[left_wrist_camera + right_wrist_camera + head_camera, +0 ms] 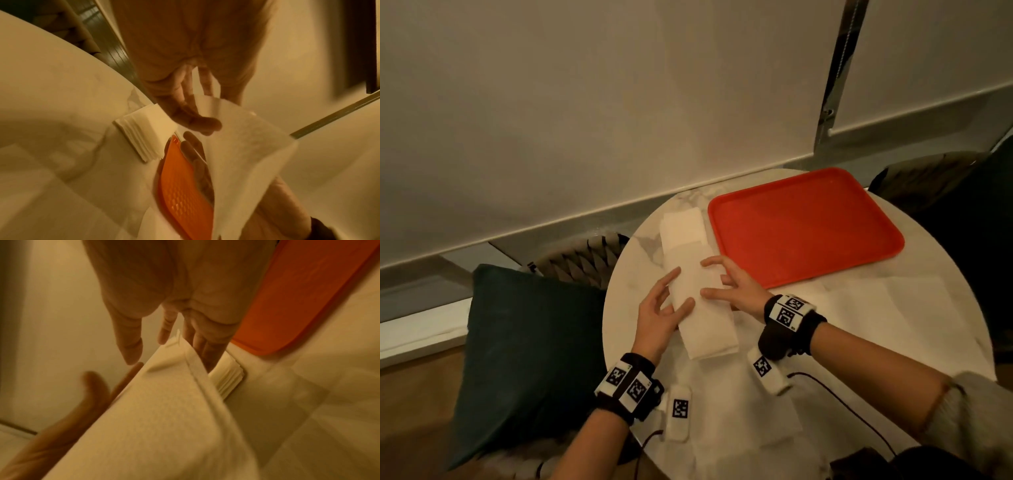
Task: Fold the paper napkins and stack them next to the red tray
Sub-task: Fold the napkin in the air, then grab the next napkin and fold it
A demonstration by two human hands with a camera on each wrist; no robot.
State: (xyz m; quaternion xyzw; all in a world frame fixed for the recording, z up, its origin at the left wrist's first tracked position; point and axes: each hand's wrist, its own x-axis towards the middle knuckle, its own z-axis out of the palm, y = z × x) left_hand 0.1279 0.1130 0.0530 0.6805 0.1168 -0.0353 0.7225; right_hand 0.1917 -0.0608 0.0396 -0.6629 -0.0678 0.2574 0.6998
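A long folded white napkin hangs lifted over the round marble table, held between both hands. My left hand pinches its left edge, thumb on top and fingers beneath. My right hand pinches the right edge, thumb and index on top. A stack of folded napkins lies just left of the red tray. The left wrist view shows the raised napkin, the stack and the tray. The right wrist view shows the napkin, stack and tray.
Unfolded napkins lie flat on the table in front of the tray. A dark cable crosses the table's near right. A teal cushion sits on a woven chair at the left. A wall runs close behind the table.
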